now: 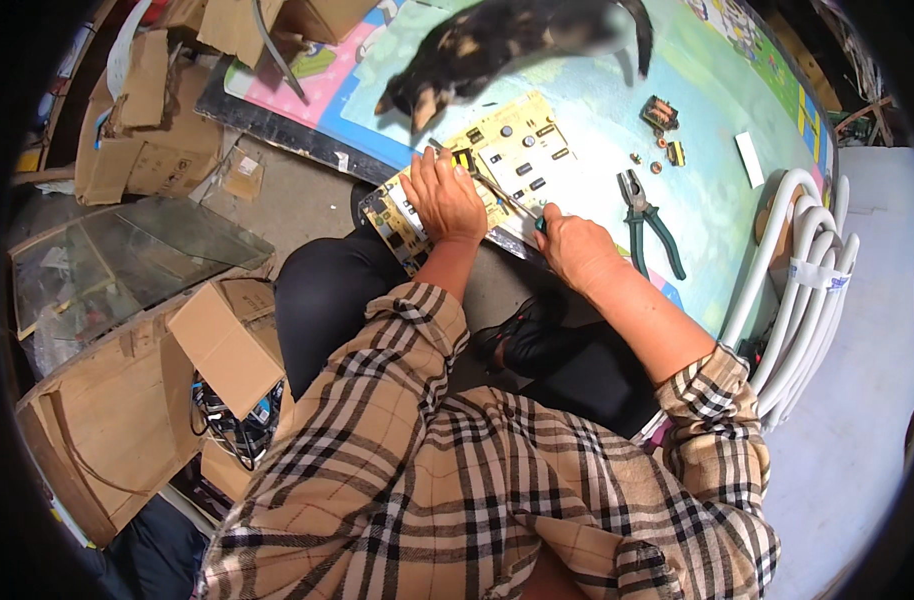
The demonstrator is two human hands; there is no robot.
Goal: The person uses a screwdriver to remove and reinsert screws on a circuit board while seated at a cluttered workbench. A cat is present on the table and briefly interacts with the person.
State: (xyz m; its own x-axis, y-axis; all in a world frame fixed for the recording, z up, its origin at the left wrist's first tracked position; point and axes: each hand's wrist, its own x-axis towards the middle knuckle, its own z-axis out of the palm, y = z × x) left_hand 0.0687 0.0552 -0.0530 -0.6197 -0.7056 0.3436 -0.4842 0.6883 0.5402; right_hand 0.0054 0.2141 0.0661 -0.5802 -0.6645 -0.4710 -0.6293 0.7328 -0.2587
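Observation:
A yellowish circuit board [547, 130] rests slantwise over the table's near edge, part of it jutting toward my lap. My left hand [444, 200] grips it, palm down, fingers closed over its surface beside a yellow-and-black transformer [463, 159]. In my right hand [580, 250] is a screwdriver [510, 200] with a green handle, mostly hidden by the fingers. Its shaft slants left across the board to the transformer; the tip's exact contact cannot be made out. Green-handled pliers [638, 210] lie to the right of the board, jaws pointing away from me.
A dark cat [507, 40] stands on the table [717, 240], head lowered beside the board's far side. Loose transformers and coils [661, 112] lie beyond the pliers, near a white strip [749, 160]. Coiled white hose [802, 290] is at right; cardboard boxes [127, 420] and glass panes [137, 250] at left.

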